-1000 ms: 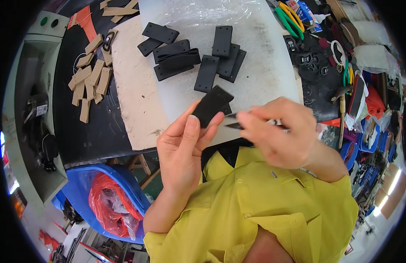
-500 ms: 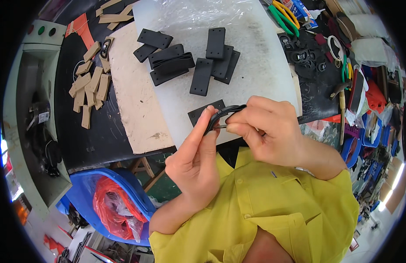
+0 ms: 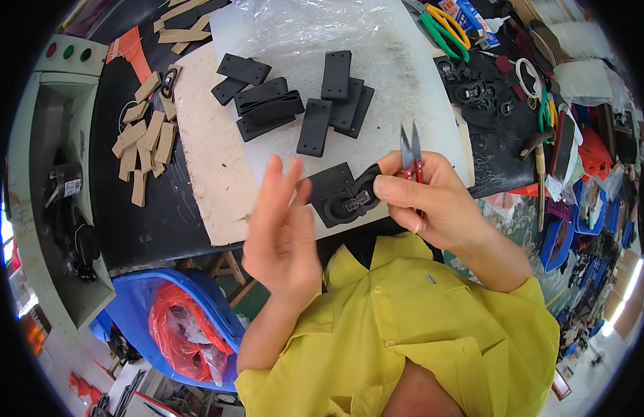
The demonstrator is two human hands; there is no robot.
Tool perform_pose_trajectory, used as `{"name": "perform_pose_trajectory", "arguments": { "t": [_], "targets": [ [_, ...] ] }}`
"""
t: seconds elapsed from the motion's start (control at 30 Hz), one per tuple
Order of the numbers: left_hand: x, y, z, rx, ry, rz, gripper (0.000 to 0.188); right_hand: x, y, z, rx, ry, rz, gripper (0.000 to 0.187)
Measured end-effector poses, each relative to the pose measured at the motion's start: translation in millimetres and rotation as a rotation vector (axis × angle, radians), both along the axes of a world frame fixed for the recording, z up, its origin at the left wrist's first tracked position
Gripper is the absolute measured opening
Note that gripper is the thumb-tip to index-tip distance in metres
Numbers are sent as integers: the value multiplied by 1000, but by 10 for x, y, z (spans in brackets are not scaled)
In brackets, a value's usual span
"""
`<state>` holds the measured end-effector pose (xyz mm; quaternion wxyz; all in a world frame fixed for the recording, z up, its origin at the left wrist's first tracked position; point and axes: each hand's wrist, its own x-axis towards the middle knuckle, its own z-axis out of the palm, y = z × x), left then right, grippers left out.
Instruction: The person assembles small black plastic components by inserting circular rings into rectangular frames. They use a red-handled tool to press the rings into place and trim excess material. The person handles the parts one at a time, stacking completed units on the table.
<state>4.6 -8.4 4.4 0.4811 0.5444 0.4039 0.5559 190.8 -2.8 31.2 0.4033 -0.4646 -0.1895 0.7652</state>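
Observation:
Between thumb and forefinger, my right hand (image 3: 433,198) pinches a black looped strap with a dark metal buckle (image 3: 355,200). Tucked in the same hand are red-handled thread snips (image 3: 411,154), their pointed blades upward and slightly apart. My left hand (image 3: 283,233) is off to the left of the strap, somewhat blurred, its fingers apart and nothing in them. Behind the strap lies a flat black rectangular piece (image 3: 332,179), partly covered by it. Farther off, several black pieces with small holes rest on the white board, among them a folded one (image 3: 270,108) and an upright-lying one (image 3: 313,128).
The white board (image 3: 398,90) lies over a beige sheet (image 3: 204,153) on a black table. Tan strips (image 3: 151,132) are piled left, dark buckles (image 3: 475,90) right, near green-handled scissors (image 3: 440,38). Plastic film (image 3: 322,28) covers the far end. A blue bin (image 3: 134,306) stands lower left.
My left hand has let go of the black strap and moved left, opening. My right hand now holds the strap alone, turned so its buckle shows, and the snips point upward.

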Motion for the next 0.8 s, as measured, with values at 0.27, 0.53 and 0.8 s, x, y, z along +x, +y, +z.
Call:
{"name": "perform_pose_trajectory", "arguments": {
  "t": [0.27, 0.53, 0.8],
  "targets": [
    [-61, -51, 30, -717, -488, -146, 16, 32, -39, -108, -26, -1, 113, 17],
    [139, 194, 69, -82, 296, 33, 18, 452, 156, -165, 260, -534, -166, 16],
    [-115, 1451, 180, 519, 785, 355, 26, 942, 1056, -59, 886, -1403, -199, 17]
  ]
}}
